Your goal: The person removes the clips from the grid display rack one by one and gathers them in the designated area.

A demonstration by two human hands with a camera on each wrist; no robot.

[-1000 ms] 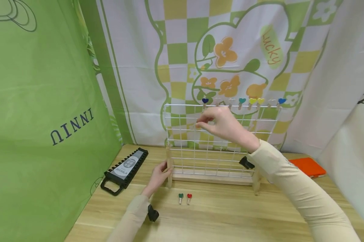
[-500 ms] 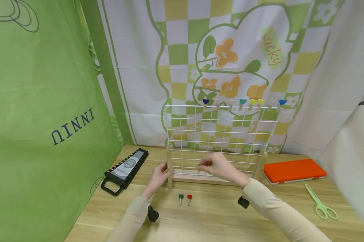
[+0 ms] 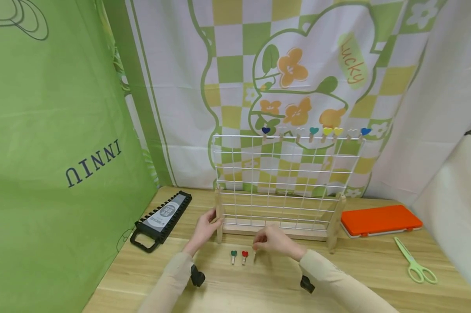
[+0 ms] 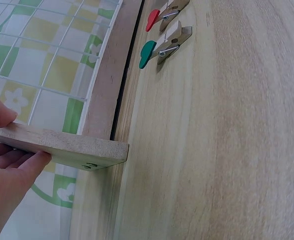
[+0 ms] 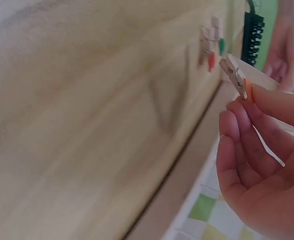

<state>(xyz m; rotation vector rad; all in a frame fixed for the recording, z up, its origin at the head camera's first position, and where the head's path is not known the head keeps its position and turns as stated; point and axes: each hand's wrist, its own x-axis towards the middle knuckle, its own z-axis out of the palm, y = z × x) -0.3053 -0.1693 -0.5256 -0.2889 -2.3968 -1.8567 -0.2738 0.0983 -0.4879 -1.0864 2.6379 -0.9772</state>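
My right hand (image 3: pixel 276 241) pinches a small wooden clothespin (image 5: pixel 235 75) between thumb and fingertips, close over the table. A bit of orange shows at its pinched end. To its left lie a red heart clothespin (image 3: pixel 244 257) and a green heart clothespin (image 3: pixel 233 256), side by side. My left hand (image 3: pixel 205 226) grips the left wooden upright (image 4: pixel 62 142) of the stand, thumb on one face and fingers on the other. A white wire grid (image 3: pixel 252 167) rises from this stand. Along its top wire sits a row of heart clothespins, among them a dark blue clothespin (image 3: pixel 265 130) at the left.
A black rack with a handle (image 3: pixel 162 219) lies on the table at the left. On the right are an orange case (image 3: pixel 382 220) and light green scissors (image 3: pixel 415 263). Patterned curtain (image 3: pixel 235 69) hangs close behind the grid.
My right hand has come down from in front of the upper grid to just above the table, beside the red clothespin. The left hand keeps its grip on the upright.
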